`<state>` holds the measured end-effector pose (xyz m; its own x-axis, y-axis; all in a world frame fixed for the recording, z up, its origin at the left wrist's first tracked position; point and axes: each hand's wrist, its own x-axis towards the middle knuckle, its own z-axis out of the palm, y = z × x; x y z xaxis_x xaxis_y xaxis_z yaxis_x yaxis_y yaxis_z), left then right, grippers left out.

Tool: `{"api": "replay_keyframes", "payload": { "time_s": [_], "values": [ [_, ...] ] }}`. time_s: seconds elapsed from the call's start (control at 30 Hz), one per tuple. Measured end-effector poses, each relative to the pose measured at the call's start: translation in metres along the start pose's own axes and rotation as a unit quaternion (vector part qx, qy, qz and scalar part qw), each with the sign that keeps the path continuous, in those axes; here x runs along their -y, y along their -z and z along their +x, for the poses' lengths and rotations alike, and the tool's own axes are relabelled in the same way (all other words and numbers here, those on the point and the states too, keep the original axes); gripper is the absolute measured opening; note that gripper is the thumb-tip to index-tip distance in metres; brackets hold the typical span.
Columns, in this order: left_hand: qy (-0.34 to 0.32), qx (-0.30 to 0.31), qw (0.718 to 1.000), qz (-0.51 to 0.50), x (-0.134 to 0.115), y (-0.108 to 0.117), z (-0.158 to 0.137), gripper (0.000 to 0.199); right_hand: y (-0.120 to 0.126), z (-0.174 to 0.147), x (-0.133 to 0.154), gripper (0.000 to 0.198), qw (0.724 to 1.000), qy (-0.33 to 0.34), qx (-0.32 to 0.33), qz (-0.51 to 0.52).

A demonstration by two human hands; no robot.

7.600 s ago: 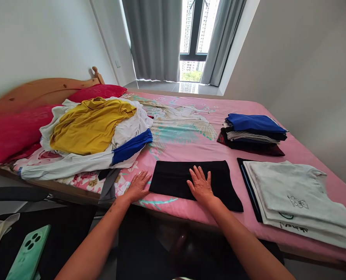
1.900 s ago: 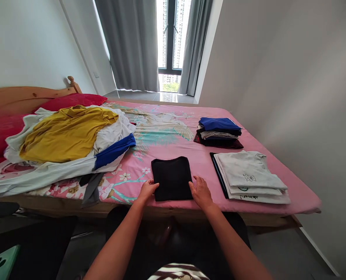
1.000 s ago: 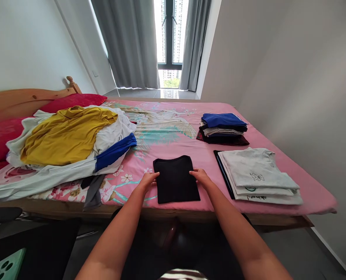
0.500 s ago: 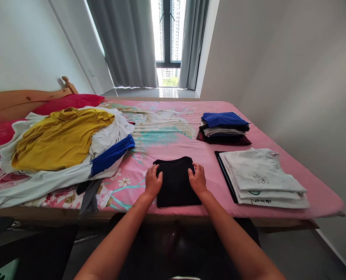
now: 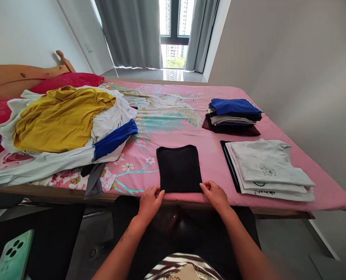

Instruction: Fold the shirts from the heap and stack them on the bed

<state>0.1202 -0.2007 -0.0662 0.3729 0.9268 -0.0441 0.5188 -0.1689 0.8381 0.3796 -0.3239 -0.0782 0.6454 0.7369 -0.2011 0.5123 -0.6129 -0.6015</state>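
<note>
A black garment point(image 5: 179, 169), folded into a neat rectangle, lies flat near the front edge of the bed. At its near left corner is my left hand point(image 5: 150, 202), thumb and fingers closed on the cloth. My right hand point(image 5: 215, 196) pinches the near right corner in the same way. To the right lies a stack of folded T-shirts point(image 5: 266, 167), pale ones over dark ones, the top one with a small line drawing. Behind it sits a second pile of folded clothes point(image 5: 234, 116), with a blue piece on top.
Loose clothes are heaped on the left of the bed, with a yellow shirt point(image 5: 65, 120) on top and a blue-and-white sleeve point(image 5: 114, 140) trailing off it. Red pillows point(image 5: 70, 81) lie by the wooden headboard point(image 5: 15, 77). A green phone point(image 5: 14, 254) is at the lower left.
Both hands have moved from the garment's upper sides toward me, down to its near corners. The view has tilted downward, showing more of the phone.
</note>
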Motion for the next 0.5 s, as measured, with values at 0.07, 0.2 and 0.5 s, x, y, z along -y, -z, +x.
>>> {"api": "replay_keyframes", "payload": {
  "time_s": [0.07,0.2,0.5],
  "values": [
    [0.075,0.02,0.995,-0.06,-0.005,-0.005,-0.001,0.018,0.002,-0.003,0.004,0.036,1.0,-0.01,0.025,-0.015],
    [0.235,0.072,0.941,-0.231,-0.013,-0.011,0.004,0.036,0.002,0.001,0.008,0.041,0.999,0.0,0.03,-0.023],
    [0.253,0.092,0.906,-0.327,-0.024,-0.013,0.011,0.047,-0.002,0.0,0.01,0.03,0.977,-0.044,0.063,0.2]
  ]
}}
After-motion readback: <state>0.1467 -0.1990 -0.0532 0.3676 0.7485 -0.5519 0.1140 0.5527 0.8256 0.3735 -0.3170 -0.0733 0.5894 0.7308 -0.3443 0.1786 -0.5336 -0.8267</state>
